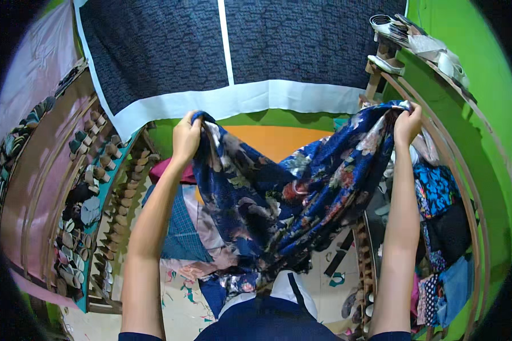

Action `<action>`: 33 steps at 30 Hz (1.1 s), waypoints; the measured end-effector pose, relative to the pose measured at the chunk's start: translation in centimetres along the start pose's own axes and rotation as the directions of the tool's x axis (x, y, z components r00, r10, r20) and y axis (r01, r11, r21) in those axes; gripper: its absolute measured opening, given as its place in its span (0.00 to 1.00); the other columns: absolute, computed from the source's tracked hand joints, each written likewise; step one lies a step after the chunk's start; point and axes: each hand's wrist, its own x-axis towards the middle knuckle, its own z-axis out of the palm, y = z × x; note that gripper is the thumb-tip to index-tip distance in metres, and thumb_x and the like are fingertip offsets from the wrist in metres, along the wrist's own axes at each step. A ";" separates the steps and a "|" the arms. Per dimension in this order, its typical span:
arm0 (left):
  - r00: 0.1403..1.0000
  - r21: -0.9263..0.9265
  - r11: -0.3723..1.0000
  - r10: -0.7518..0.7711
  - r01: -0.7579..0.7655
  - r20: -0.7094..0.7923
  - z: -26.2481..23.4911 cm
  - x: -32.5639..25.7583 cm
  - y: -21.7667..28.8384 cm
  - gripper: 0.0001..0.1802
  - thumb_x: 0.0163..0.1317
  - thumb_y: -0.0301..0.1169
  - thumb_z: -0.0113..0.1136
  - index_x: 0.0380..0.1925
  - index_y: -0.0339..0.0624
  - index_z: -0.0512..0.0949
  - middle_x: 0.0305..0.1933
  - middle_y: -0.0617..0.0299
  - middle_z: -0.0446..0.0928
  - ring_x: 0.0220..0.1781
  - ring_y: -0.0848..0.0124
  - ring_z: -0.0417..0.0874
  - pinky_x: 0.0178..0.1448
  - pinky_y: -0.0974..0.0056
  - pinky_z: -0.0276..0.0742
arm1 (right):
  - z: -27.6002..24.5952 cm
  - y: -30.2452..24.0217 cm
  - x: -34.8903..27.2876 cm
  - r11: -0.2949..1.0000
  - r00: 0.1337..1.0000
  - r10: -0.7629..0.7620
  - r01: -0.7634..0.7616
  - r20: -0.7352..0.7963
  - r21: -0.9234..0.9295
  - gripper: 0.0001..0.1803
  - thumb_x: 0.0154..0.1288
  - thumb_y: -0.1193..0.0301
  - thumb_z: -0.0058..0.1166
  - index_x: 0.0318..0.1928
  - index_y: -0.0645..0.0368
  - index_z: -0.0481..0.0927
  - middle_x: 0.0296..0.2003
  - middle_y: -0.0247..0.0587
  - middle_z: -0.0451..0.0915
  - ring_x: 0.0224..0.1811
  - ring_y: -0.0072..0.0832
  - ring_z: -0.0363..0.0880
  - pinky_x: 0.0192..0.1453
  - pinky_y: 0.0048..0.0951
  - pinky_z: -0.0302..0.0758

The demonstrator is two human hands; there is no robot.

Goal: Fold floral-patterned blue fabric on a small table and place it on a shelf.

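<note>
We hold 1 dark blue floral cloth (284, 199) up at chest height, arms raised and spread apart. Left hand (186, 138) has its grip pressed shut on 1 top corner; right hand (407, 123) pinches the opposite top corner w/ fingers closed over the hem. Held by 2 corners like this, the cloth hangs in a sagging fold between the hands, its middle bunched and drooping toward our torso, so the top edge is not yet taut.

Surroundings, L to R:
- Left shoe rack (91, 187): slanted wooden tiers, packed w/ sandals and slippers in rows, soles outward. Exact count: cannot tell.
- Floor pile (182, 227): several folded or loose garments under the cloth, incl. a blue checked piece and a pink piece, lying on a pale patterned floor.
- Right rack (444, 227): curved wooden frame holding hung fabrics, bright blue print, black and denim-like pieces, stacked close together.
- Top right shelf (438, 65): light-coloured shoes resting on it, against the green wall (483, 96).
- Behind: dark patterned sheet w/ white border (227, 51) hangs across the wall.
</note>
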 end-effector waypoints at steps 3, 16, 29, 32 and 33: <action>0.985 -0.260 0.957 -0.152 0.127 -0.078 3.2 5.7 -1.2 0.13 0.58 0.35 0.46 0.33 0.37 0.74 0.27 0.58 0.75 0.31 0.70 0.74 0.38 0.65 0.68 | 3.5 -0.9 2.8 0.996 0.993 0.089 -0.089 -0.073 0.000 0.12 0.51 0.78 0.41 0.39 0.60 0.70 0.36 0.53 0.76 0.39 0.46 0.75 0.45 0.40 0.68; 0.958 0.121 0.976 -0.145 0.179 -0.248 13.5 26.8 -15.1 0.16 0.57 0.37 0.46 0.40 0.38 0.72 0.37 0.50 0.75 0.42 0.60 0.75 0.46 0.63 0.68 | 27.7 16.5 9.0 0.989 0.965 -0.096 0.120 0.245 -0.084 0.12 0.54 0.67 0.45 0.38 0.56 0.77 0.37 0.49 0.77 0.40 0.45 0.75 0.42 0.40 0.69; 0.880 0.407 0.824 -0.467 0.395 0.090 25.4 17.3 -23.3 0.40 0.47 0.35 0.60 0.58 0.41 0.51 0.40 0.34 0.72 0.44 0.45 0.74 0.48 0.55 0.69 | 37.9 23.2 -5.1 0.868 0.663 0.326 0.072 0.673 -0.492 0.12 0.51 0.67 0.51 0.35 0.59 0.79 0.32 0.50 0.78 0.36 0.47 0.76 0.40 0.40 0.71; 0.804 0.740 0.643 -0.539 0.198 0.252 26.8 14.4 -22.5 0.35 0.53 0.30 0.51 0.60 0.39 0.49 0.30 0.41 0.75 0.32 0.49 0.77 0.32 0.52 0.73 | 37.3 25.1 -9.0 0.961 0.627 0.180 0.053 0.758 -0.272 0.25 0.53 0.66 0.50 0.50 0.67 0.68 0.43 0.62 0.71 0.47 0.51 0.70 0.51 0.41 0.66; 0.760 0.866 0.494 -0.593 0.081 0.267 27.1 13.7 -21.8 0.32 0.54 0.29 0.49 0.60 0.42 0.53 0.29 0.46 0.76 0.32 0.54 0.79 0.31 0.54 0.74 | 36.2 25.0 -10.8 0.964 0.522 0.166 0.094 0.837 -0.250 0.31 0.52 0.68 0.51 0.56 0.68 0.60 0.53 0.67 0.61 0.55 0.53 0.61 0.59 0.40 0.58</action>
